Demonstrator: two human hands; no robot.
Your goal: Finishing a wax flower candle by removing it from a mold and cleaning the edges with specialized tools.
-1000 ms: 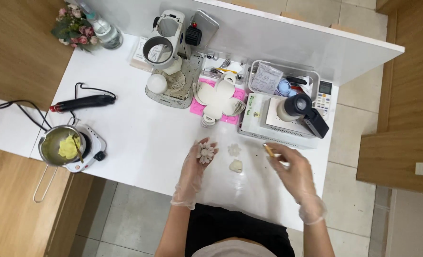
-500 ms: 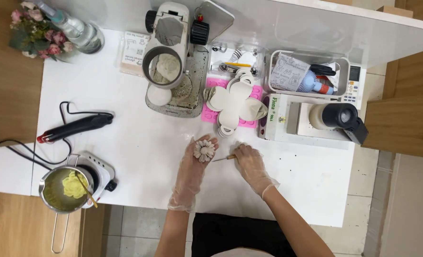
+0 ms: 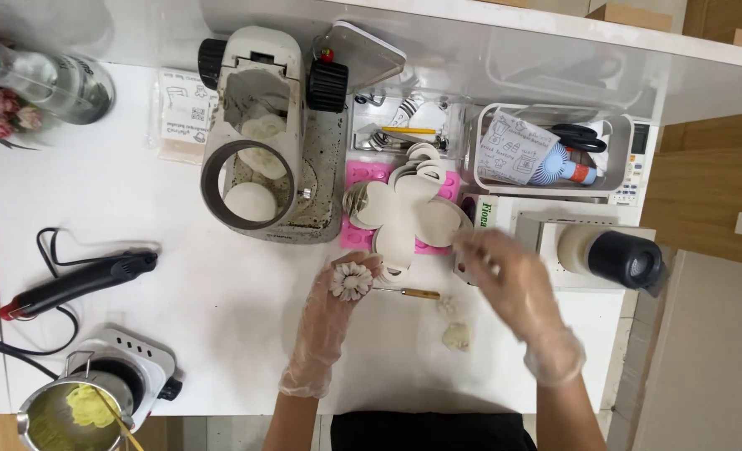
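Both my hands wear clear plastic gloves. My left hand holds a small white flower-shaped piece with ridged petals above the white table. My right hand is blurred, raised over the table's right part, fingers spread near a stack of white petal-shaped moulds on a pink tray. A thin tool with a wooden handle lies on the table between my hands. Two pale lumps lie beside it.
A grey machine with a round bowl stands at the back. A black heat gun lies at left. A small hot plate with a pot of yellow wax sits front left. A white bin and black-capped jar stand right.
My right hand has left the flower piece and swung right and up toward the moulds. The thin tool now lies on the table. The view has moved closer.
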